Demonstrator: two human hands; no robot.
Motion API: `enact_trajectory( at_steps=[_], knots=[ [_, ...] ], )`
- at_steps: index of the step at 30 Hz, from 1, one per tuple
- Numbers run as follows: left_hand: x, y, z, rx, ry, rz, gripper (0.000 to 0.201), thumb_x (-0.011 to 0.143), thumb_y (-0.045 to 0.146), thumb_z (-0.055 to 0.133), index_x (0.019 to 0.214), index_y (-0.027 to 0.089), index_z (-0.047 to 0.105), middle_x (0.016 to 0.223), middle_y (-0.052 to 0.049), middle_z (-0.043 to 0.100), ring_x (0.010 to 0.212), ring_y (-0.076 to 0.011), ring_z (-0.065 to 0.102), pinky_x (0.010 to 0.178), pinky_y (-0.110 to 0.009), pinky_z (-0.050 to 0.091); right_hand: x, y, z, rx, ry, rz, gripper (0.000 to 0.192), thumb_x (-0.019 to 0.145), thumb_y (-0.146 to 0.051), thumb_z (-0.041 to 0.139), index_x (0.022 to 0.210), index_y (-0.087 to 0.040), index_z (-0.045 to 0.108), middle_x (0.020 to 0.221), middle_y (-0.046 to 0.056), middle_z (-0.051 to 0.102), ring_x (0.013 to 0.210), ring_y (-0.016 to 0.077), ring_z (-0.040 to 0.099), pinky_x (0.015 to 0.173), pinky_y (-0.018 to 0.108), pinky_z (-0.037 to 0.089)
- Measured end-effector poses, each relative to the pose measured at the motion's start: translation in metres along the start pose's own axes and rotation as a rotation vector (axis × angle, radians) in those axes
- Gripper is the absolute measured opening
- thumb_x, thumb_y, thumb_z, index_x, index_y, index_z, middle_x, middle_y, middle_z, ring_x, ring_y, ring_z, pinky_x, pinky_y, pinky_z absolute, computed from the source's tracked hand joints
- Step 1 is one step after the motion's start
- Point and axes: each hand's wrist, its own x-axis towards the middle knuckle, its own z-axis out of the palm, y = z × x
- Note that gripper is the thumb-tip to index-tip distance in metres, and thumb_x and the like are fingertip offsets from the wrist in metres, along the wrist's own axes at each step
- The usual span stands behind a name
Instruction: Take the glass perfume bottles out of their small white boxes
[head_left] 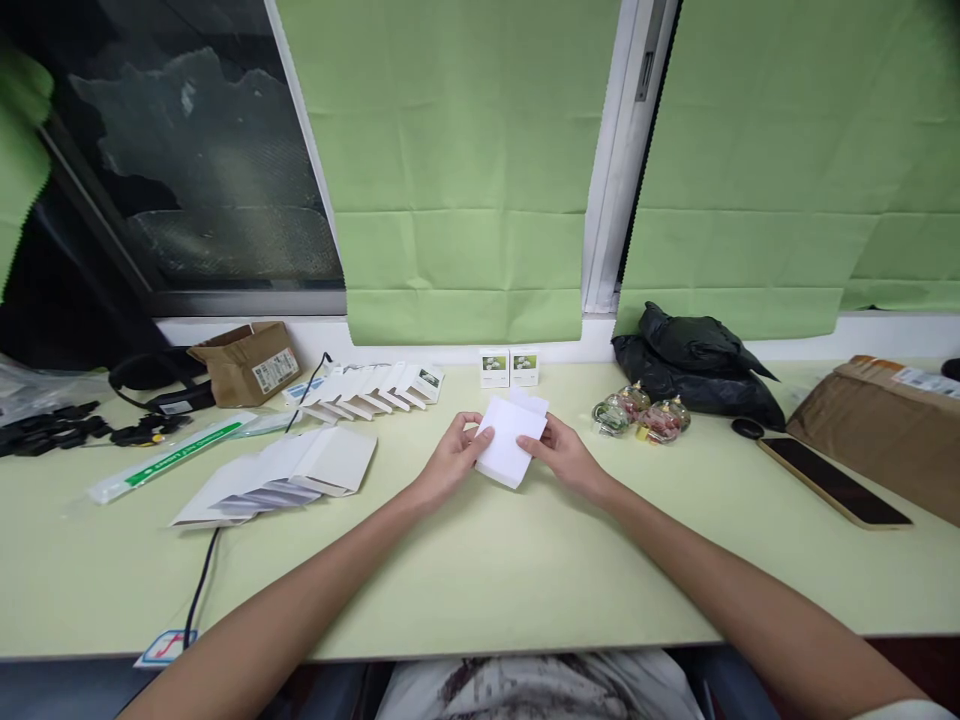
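Observation:
Both hands hold a white folding carton [508, 448] above the middle of the table, with a flap sticking up at its top right. My left hand [454, 455] pinches its left edge, thumb on the face toward me. On the other side my right hand [568, 455] grips the right edge, thumb also on the front. Two small finished boxes [509, 368] with a picture label stand upright behind my hands. To the left lies a fanned stack of flat white cartons [281, 470]. Behind that stack leans a row of more white cartons [375, 388].
At right are clear ornament-like packs [643, 412], a black plastic bag [694, 370], a phone [834, 482], a mouse [748, 428] and a large cardboard parcel [885, 430]. Left of the cartons are an open brown box [247, 365], a green-white packet [172, 457] and a black cable [201, 585].

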Motion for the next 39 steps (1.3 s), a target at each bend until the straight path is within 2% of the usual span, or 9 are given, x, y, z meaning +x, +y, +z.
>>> enact_trajectory(
  at_steps=[5, 10, 13, 15, 19, 25, 31, 36, 39],
  knots=[
    [0.001, -0.008, -0.001, 0.152, 0.028, 0.083, 0.044, 0.092, 0.059, 0.067, 0.103, 0.025, 0.042, 0.099, -0.003, 0.068, 0.084, -0.0189, 0.065, 0.065, -0.027, 0.049, 0.001, 0.005, -0.002, 0.056, 0.008, 0.005, 0.055, 0.084, -0.046, 0.083, 0.130, -0.023, 0.063, 0.128, 0.010, 0.074, 0.119, 0.0280, 0.068, 0.104, 0.046, 0.055],
    [-0.009, -0.005, 0.004, 0.549, 0.273, 0.308, 0.044, 0.092, 0.047, 0.071, 0.124, 0.024, 0.051, 0.125, -0.009, 0.060, 0.103, -0.0229, 0.062, 0.084, -0.036, 0.052, -0.001, 0.001, 0.000, -0.008, 0.083, -0.038, 0.058, 0.081, -0.045, 0.085, 0.130, -0.022, 0.063, 0.128, 0.010, 0.073, 0.117, 0.0277, 0.069, 0.102, 0.045, 0.056],
    [-0.021, 0.006, 0.015, 0.631, 0.168, 0.435, 0.045, 0.098, 0.044, 0.065, 0.138, 0.027, 0.053, 0.138, -0.011, 0.057, 0.124, -0.0274, 0.057, 0.100, -0.042, 0.049, -0.006, -0.008, 0.004, -0.115, 0.146, -0.059, 0.056, 0.081, -0.048, 0.084, 0.126, -0.023, 0.063, 0.121, 0.008, 0.075, 0.110, 0.0272, 0.070, 0.096, 0.044, 0.058],
    [-0.026, 0.011, 0.023, 0.562, 0.066, 0.404, 0.048, 0.100, 0.045, 0.062, 0.145, 0.029, 0.052, 0.145, -0.011, 0.057, 0.130, -0.0279, 0.056, 0.104, -0.042, 0.048, -0.010, -0.015, 0.007, -0.189, 0.113, -0.077, 0.049, 0.087, -0.052, 0.077, 0.125, -0.024, 0.065, 0.117, 0.008, 0.074, 0.106, 0.0260, 0.070, 0.092, 0.042, 0.058],
    [-0.023, 0.012, 0.028, 0.257, -0.034, 0.234, 0.051, 0.100, 0.053, 0.060, 0.142, 0.022, 0.058, 0.134, -0.012, 0.067, 0.119, -0.0284, 0.064, 0.098, -0.040, 0.053, -0.016, -0.023, 0.013, -0.280, -0.014, -0.130, 0.041, 0.101, -0.055, 0.054, 0.132, -0.028, 0.064, 0.136, 0.008, 0.065, 0.108, 0.0237, 0.068, 0.089, 0.039, 0.059],
    [-0.008, 0.002, 0.015, -0.155, -0.108, 0.015, 0.057, 0.092, 0.058, 0.070, 0.130, 0.016, 0.067, 0.127, -0.015, 0.073, 0.107, -0.0286, 0.071, 0.094, -0.042, 0.057, -0.010, -0.007, 0.008, -0.475, 0.189, -0.166, 0.043, 0.094, -0.049, 0.066, 0.131, -0.027, 0.058, 0.129, 0.010, 0.058, 0.102, 0.0223, 0.062, 0.089, 0.040, 0.056],
    [-0.004, -0.002, 0.008, -0.113, 0.000, -0.048, 0.057, 0.083, 0.056, 0.080, 0.119, 0.013, 0.070, 0.120, -0.017, 0.077, 0.098, -0.0291, 0.074, 0.083, -0.039, 0.058, -0.004, 0.004, 0.002, -0.332, 0.259, -0.068, 0.055, 0.085, -0.052, 0.077, 0.127, -0.026, 0.053, 0.115, 0.006, 0.062, 0.086, 0.0185, 0.061, 0.077, 0.035, 0.056],
    [-0.003, 0.001, 0.003, 0.063, -0.034, 0.045, 0.051, 0.087, 0.059, 0.074, 0.111, 0.014, 0.071, 0.107, -0.013, 0.078, 0.090, -0.0263, 0.072, 0.072, -0.034, 0.057, -0.003, -0.001, 0.004, -0.118, 0.068, 0.058, 0.047, 0.084, -0.063, 0.073, 0.100, -0.020, 0.063, 0.091, 0.004, 0.068, 0.075, 0.0190, 0.062, 0.061, 0.031, 0.051],
    [-0.002, 0.003, 0.000, 0.146, -0.099, 0.047, 0.052, 0.092, 0.062, 0.066, 0.114, 0.015, 0.067, 0.093, -0.009, 0.075, 0.073, -0.0210, 0.068, 0.060, -0.030, 0.053, -0.003, -0.006, 0.004, -0.082, 0.107, 0.089, 0.049, 0.080, -0.065, 0.076, 0.092, -0.019, 0.065, 0.083, 0.003, 0.068, 0.071, 0.0185, 0.062, 0.058, 0.030, 0.050]
  ],
)
